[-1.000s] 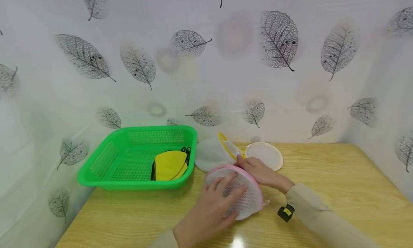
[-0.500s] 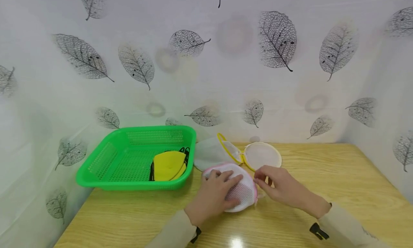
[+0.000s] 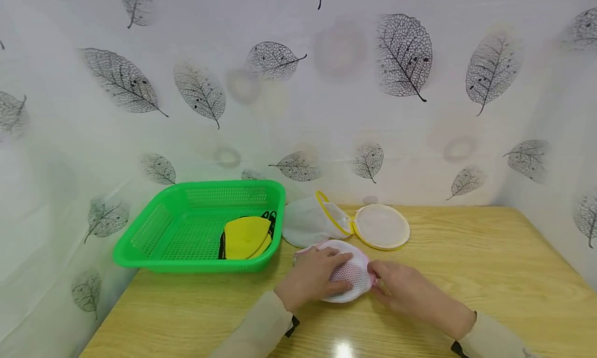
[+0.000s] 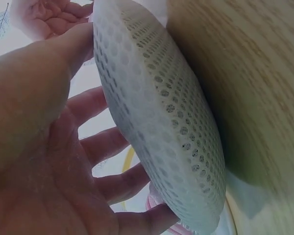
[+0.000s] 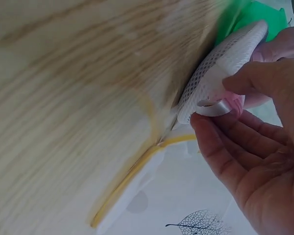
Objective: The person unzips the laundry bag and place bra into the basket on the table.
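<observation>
A white mesh laundry bag [image 3: 353,275] with pink edging lies on the table in front of me, rounded and puffed up. My left hand [image 3: 310,276] rests on top of it with the fingers spread, and in the left wrist view those fingers lie against the white mesh. At the bag's right end my right hand [image 3: 406,289] pinches the pink zipper end [image 5: 236,101] between thumb and fingers. A small white loop [image 5: 213,108] sticks out beside the fingertips in the right wrist view. What the bag holds cannot be made out.
Behind lies a second white mesh bag [image 3: 303,226] with yellow edging, its round flap [image 3: 382,226] folded open to the right. To the left stands a green plastic basket [image 3: 198,266] holding yellow cloth [image 3: 244,237] with black straps. A leaf-patterned curtain [image 3: 298,114] backs the wooden table [image 3: 466,254].
The laundry bag has gone from tilted up to lying flatter on the table. My right hand has moved from its top edge to the right end and now pinches there; the left hand stays on top.
</observation>
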`<state>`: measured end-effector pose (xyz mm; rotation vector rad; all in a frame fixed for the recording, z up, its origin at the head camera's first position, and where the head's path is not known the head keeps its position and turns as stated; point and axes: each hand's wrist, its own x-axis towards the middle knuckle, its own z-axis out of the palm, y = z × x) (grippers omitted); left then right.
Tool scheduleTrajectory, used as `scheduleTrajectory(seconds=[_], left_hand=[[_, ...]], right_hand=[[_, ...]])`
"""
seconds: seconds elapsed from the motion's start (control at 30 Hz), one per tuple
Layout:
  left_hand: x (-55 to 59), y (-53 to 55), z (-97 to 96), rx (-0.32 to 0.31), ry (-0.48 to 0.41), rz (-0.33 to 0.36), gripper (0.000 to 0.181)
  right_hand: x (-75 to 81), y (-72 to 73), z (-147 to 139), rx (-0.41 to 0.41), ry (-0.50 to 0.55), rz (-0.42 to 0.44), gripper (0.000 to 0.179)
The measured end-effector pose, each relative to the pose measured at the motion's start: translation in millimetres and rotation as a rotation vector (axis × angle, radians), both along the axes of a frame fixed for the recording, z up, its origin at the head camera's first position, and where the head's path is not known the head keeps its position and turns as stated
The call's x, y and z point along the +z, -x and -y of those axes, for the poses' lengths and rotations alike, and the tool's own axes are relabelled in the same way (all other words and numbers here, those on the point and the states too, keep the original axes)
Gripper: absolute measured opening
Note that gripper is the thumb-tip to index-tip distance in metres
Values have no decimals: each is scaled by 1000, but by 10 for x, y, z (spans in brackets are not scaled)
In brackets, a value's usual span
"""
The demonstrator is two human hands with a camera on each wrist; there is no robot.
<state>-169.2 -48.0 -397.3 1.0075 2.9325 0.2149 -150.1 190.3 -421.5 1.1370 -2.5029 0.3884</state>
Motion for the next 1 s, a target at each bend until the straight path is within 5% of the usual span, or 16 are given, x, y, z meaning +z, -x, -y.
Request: scheduleTrajectory(seconds=[0.23, 0.53, 0.8, 1.0], left_hand=[[-32, -117, -82, 33, 40, -37, 55], [-165, -242, -276, 132, 82, -346, 36], [-62, -247, -269, 133, 92, -313, 35], [-49, -259, -277, 109, 101, -270, 36]], right_hand=[[-14, -3, -1, 67, -27, -7, 25], [25, -22, -2, 25, -38, -244, 37], [107, -57, 40, -53, -95, 97, 33], [64, -39, 64, -137, -195, 90, 36]])
